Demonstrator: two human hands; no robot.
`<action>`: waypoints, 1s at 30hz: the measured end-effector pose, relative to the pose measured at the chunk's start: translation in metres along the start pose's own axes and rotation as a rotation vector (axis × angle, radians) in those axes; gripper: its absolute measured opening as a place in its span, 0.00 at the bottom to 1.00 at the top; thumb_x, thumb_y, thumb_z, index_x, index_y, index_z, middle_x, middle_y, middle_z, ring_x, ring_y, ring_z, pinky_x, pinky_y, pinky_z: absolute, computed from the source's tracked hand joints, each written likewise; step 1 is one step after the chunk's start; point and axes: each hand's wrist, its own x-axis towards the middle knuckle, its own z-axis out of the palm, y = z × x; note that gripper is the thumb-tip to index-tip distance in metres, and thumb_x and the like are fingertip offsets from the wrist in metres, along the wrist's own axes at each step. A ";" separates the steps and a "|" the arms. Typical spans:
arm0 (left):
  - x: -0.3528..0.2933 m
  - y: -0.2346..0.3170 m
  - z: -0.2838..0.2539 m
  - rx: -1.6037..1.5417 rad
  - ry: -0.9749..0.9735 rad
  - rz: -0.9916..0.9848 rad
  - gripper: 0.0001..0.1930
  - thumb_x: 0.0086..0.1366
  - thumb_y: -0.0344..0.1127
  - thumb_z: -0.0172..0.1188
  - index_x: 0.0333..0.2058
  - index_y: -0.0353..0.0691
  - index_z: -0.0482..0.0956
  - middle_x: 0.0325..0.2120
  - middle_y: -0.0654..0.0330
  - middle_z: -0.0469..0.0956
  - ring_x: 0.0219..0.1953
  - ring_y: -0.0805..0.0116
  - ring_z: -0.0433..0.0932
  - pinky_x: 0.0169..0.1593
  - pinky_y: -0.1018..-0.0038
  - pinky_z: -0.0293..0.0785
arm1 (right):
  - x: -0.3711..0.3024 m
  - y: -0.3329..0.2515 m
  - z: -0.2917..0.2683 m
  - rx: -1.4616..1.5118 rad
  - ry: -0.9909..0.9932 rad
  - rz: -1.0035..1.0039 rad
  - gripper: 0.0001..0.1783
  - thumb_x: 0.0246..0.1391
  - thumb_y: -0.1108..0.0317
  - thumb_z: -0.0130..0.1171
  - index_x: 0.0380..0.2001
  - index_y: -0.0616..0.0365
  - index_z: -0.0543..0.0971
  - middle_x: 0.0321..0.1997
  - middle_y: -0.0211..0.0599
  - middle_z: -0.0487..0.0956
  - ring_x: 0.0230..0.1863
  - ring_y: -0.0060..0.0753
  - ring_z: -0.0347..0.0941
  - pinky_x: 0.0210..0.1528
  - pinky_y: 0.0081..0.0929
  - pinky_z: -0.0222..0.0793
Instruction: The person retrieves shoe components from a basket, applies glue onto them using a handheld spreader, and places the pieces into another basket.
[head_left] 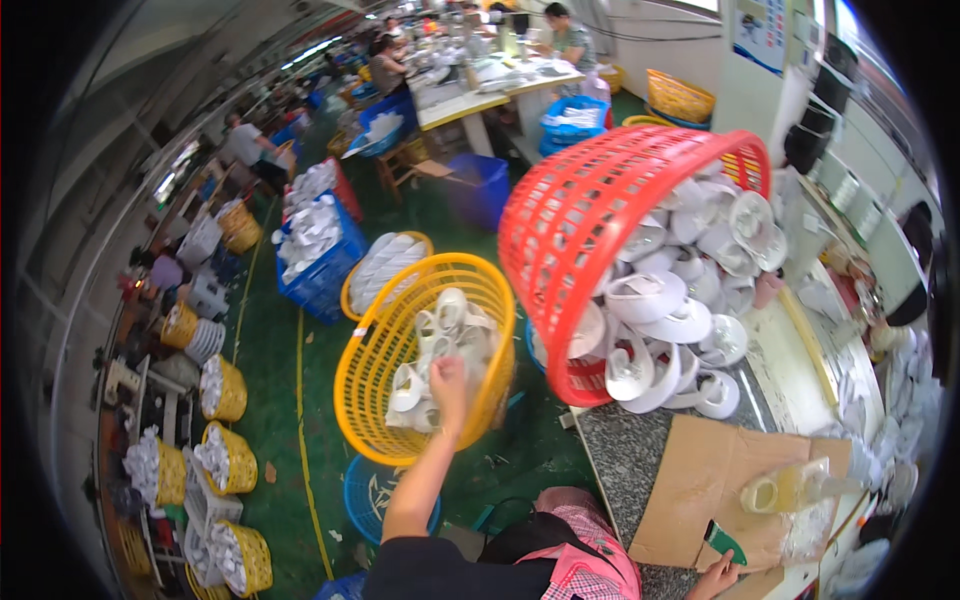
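Presumably light, soft and best pinched by an edge, the white shoe pieces (405, 390) lie in the yellow basket (465, 262) beneath the left hand (449, 383) (fingers bunched, grip unclear); the right hand (716, 578) holds a green tool (724, 541).

This is a factory workshop, most likely one making shoes. White curved pieces that look like shoe parts (660, 300) fill a tilted red slotted plastic basket (570, 190), and more lie in an oval yellow slotted plastic basket (370, 350). Further yellow baskets (232, 400) of white pieces line the left side. The green painted floor (270, 450) carries yellow marking lines (302, 400). Workers (572, 40) sit along a long white tabletop (465, 112) at the back, under bright strip lights (310, 53). A speckled grey tabletop (615, 445) bears a brown cardboard sheet (690, 480).
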 end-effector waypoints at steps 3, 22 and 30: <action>-0.112 0.067 0.008 -0.025 -0.375 0.067 0.07 0.64 0.32 0.60 0.29 0.37 0.74 0.23 0.67 0.73 0.26 0.77 0.70 0.31 0.79 0.67 | -0.001 0.022 0.000 0.075 -0.021 0.018 0.16 0.65 0.63 0.53 0.22 0.54 0.67 0.15 0.16 0.57 0.15 0.10 0.50 0.15 0.17 0.43; -0.209 0.202 0.317 0.547 -0.756 0.904 0.26 0.52 0.52 0.67 0.36 0.32 0.78 0.36 0.49 0.74 0.43 0.49 0.74 0.47 0.58 0.70 | 0.043 -0.027 -0.009 0.220 0.166 0.095 0.10 0.64 0.66 0.53 0.31 0.61 0.75 0.18 0.20 0.63 0.17 0.11 0.57 0.18 0.17 0.50; -0.196 0.221 0.335 0.972 -0.860 0.955 0.17 0.57 0.49 0.62 0.32 0.41 0.85 0.29 0.53 0.82 0.37 0.53 0.80 0.39 0.59 0.75 | 0.092 -0.045 0.014 -0.183 0.176 -0.201 0.05 0.54 0.74 0.56 0.35 0.59 0.78 0.30 0.35 0.74 0.27 0.34 0.71 0.28 0.32 0.63</action>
